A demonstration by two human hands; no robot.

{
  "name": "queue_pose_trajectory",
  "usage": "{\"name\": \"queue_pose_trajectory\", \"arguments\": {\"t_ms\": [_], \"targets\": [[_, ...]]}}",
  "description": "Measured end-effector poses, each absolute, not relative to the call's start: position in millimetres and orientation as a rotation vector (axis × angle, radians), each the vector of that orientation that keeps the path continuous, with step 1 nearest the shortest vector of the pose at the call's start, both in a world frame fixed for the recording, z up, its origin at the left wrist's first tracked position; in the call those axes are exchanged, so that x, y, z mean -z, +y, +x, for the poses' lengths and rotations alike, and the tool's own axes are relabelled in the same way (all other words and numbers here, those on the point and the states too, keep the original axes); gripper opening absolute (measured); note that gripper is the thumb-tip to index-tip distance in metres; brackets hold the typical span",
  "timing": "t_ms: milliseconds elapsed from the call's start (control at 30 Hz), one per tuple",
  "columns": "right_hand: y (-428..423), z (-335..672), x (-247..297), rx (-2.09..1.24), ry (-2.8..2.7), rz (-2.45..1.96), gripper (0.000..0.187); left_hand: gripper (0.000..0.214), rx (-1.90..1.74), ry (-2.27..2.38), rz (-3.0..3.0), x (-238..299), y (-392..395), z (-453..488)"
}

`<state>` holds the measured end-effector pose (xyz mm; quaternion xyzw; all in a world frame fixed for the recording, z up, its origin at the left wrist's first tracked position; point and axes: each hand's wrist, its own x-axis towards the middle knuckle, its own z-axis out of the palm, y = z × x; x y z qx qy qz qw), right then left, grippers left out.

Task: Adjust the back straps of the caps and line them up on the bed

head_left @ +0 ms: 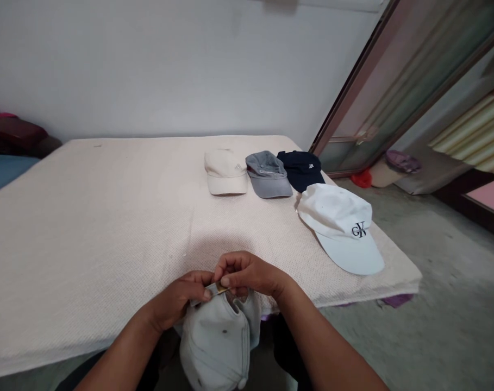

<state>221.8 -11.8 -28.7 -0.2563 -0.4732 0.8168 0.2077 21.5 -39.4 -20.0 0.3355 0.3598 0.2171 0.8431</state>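
Observation:
A pale grey-white cap (214,342) hangs in front of me at the table's near edge, its back opening turned up. My left hand (181,298) pinches the cap's back strap from the left. My right hand (247,274) pinches the same strap and its small metal buckle (219,288) from the right. Both hands have their fingers closed and meet over the strap.
A table with a cream cloth (108,217) fills the middle. On its far right lie a cream cap (224,171), a grey cap (267,174), a navy cap (301,168) and a white cap with a dark logo (340,225). A glass door (393,92) stands at right.

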Motion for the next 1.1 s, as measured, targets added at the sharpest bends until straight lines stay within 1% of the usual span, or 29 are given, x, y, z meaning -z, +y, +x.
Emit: {"name": "queue_pose_trajectory", "arguments": {"t_ms": [167,367,600,733,967,1100], "targets": [[-12,219,27,-2.222,-1.337,-0.768,0.018,0.025,-0.529,0.798,0.810,17,-39,24],[-12,217,30,-2.198,-1.338,-0.773,0.016,0.027,-0.468,0.823,0.789,14,-41,28],[-12,219,33,-2.225,-1.332,-0.743,0.019,0.029,-0.460,0.777,0.715,16,-42,27],[-13,219,32,-2.206,-1.329,-0.741,0.020,0.027,-0.478,0.748,0.680,19,-41,26],[-13,219,31,-2.119,-1.320,-0.781,0.020,0.018,-0.590,0.796,0.669,22,-38,31],[-12,221,31,-2.040,-1.263,-0.787,0.021,0.019,-0.659,0.866,0.498,15,-37,31]]}}
